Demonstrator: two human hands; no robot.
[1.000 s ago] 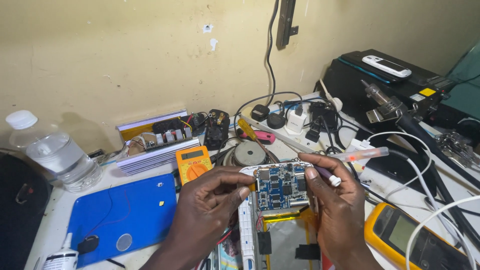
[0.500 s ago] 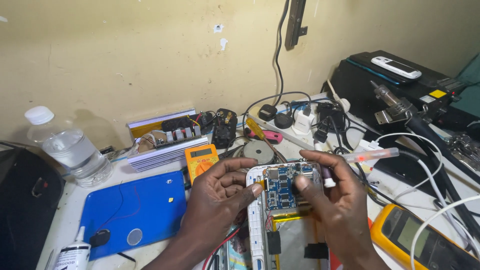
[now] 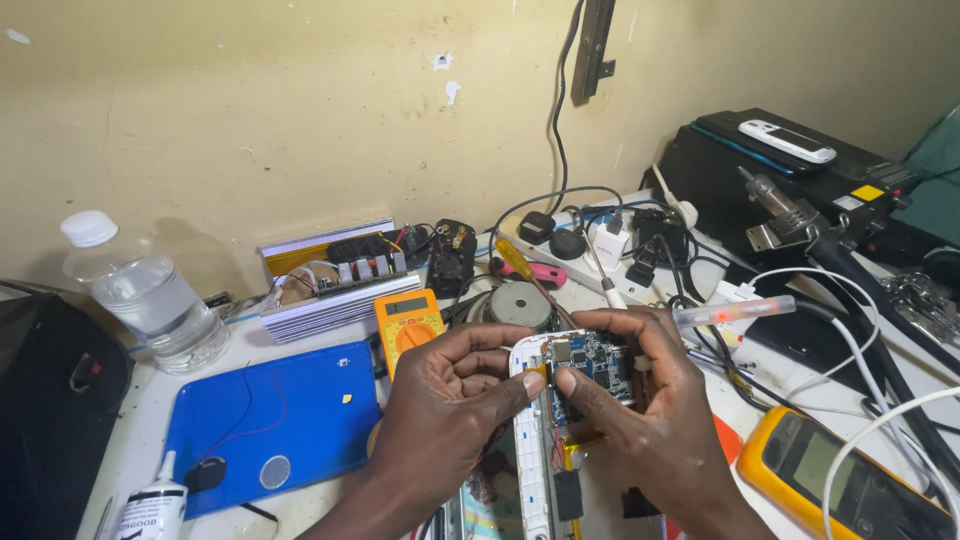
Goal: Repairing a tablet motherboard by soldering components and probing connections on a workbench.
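Gripping a blue circuit board (image 3: pixel 592 368) between them, left hand (image 3: pixel 450 410) and right hand (image 3: pixel 650 420) pinch its edges.

Left hand (image 3: pixel 450 410) and right hand (image 3: pixel 640 410) meet (fingers curled).

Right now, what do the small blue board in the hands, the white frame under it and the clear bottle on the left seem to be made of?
Small blue circuit board: looks like lacquered laminate, glossy blue, studded with dark chips and metal solder points. White phone frame: probably moulded plastic, smooth and matte. Clear water bottle: thin see-through plastic, likely, with a white cap.
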